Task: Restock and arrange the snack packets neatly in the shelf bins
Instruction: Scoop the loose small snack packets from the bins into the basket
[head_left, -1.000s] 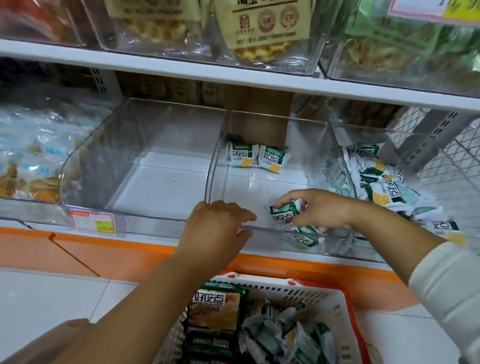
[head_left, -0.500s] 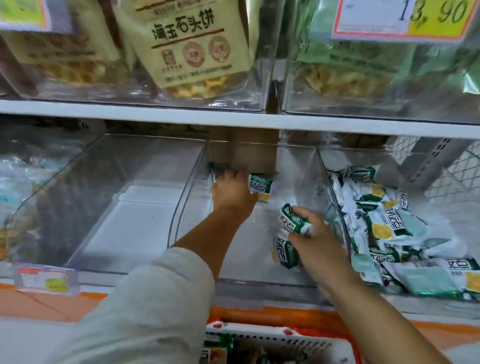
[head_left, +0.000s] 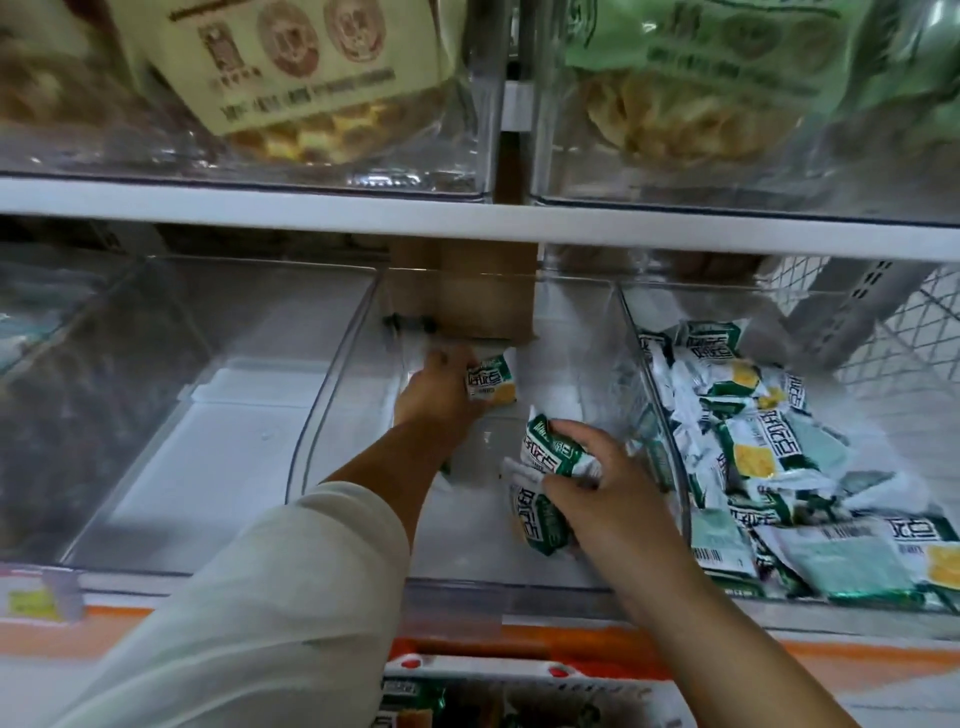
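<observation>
White shelf board (head_left: 260, 208); orange base strip (head_left: 857, 657); wire mesh panel (head_left: 924, 338) right.

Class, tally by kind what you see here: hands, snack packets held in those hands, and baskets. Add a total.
Hands: 2 (left hand, right hand)
Packets held: 3 (left packet, upper right packet, lower right packet)
Baskets: 1 (basket)
Total: 6

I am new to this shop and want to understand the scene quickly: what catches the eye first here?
Two arms reach into the middle clear bin: the left hand holds a green-and-white packet at its back, and the right hand grips more packets nearer the front. The right bin holds a heap of the same packets.
</observation>
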